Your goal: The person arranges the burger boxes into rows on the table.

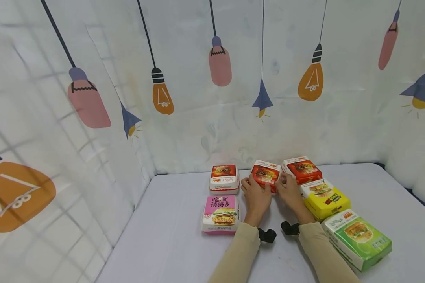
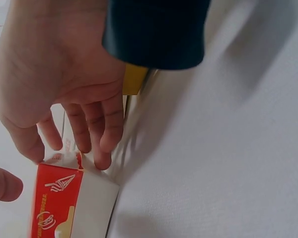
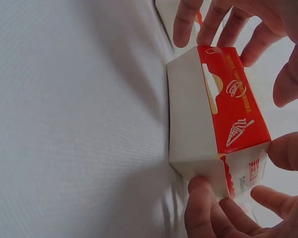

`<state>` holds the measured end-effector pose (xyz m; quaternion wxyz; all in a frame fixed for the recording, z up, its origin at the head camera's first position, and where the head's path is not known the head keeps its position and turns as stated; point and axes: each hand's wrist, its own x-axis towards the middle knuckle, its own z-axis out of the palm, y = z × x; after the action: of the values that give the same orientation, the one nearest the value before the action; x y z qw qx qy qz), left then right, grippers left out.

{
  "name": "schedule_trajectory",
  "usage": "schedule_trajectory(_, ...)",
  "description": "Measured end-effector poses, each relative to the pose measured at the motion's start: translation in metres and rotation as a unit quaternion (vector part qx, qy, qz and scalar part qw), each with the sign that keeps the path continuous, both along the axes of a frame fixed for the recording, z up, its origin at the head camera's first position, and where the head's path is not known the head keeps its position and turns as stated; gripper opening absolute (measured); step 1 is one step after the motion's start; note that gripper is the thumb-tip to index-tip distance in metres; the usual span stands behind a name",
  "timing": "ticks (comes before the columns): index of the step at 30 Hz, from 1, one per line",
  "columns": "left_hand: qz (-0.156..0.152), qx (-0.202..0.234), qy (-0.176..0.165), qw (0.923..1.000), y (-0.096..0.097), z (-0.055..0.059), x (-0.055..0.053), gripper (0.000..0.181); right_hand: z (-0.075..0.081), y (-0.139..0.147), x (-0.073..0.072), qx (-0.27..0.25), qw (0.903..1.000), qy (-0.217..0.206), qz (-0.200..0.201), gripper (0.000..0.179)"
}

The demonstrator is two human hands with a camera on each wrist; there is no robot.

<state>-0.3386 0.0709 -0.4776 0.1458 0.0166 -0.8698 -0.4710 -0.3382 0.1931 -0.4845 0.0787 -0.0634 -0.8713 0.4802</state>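
A red and white burger box [image 1: 265,173] sits near the back of the table, between both hands. My left hand [image 1: 256,196] holds its left side; in the right wrist view, that hand's fingers [image 3: 216,25] lie along the box's upper end and its thumb appears apart from the box. The right hand [image 1: 290,192] holds the opposite side. In the left wrist view, the right hand [image 2: 64,74] has thumb and fingers at the end of the box [image 2: 57,198]. The box's lower side appears to rest on the table in the right wrist view.
Left stand a red and white burger box [image 1: 224,179] and a pink one [image 1: 220,214] nearer. On the right a red box [image 1: 302,169], a yellow box [image 1: 325,198] and a green box [image 1: 357,237] form a slanting row. A printed curtain [image 1: 198,129] hangs behind the table.
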Motion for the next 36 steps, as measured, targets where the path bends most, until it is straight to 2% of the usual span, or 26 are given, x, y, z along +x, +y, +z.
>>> schedule_trajectory(6, 0.006, -0.002, 0.006, 1.0, 0.001, 0.0, 0.001, 0.069, 0.003, 0.001, 0.0, 0.006, 0.9999, -0.009, 0.0, 0.073)
schedule_trajectory(16, 0.011, 0.0, -0.002, 0.9999, 0.003, -0.005, -0.003, 0.07, -0.001, 0.004, -0.005, 0.008, 0.9992, 0.02, 0.032, 0.083)
schedule_trajectory(24, 0.009, -0.001, -0.009, 0.9999, 0.004, -0.006, -0.004, 0.071, -0.002, 0.007, -0.009, 0.005, 0.9988, 0.004, 0.048, 0.084)
schedule_trajectory(31, 0.001, 0.008, -0.004, 1.0, 0.003, -0.006, -0.004, 0.074, -0.002, 0.007, -0.01, 0.007, 0.9991, 0.002, 0.043, 0.082)
schedule_trajectory(36, -0.002, 0.017, -0.003, 0.9999, 0.003, -0.007, -0.005, 0.07, -0.002, 0.008, -0.01, 0.02, 0.9989, 0.0, 0.042, 0.085)
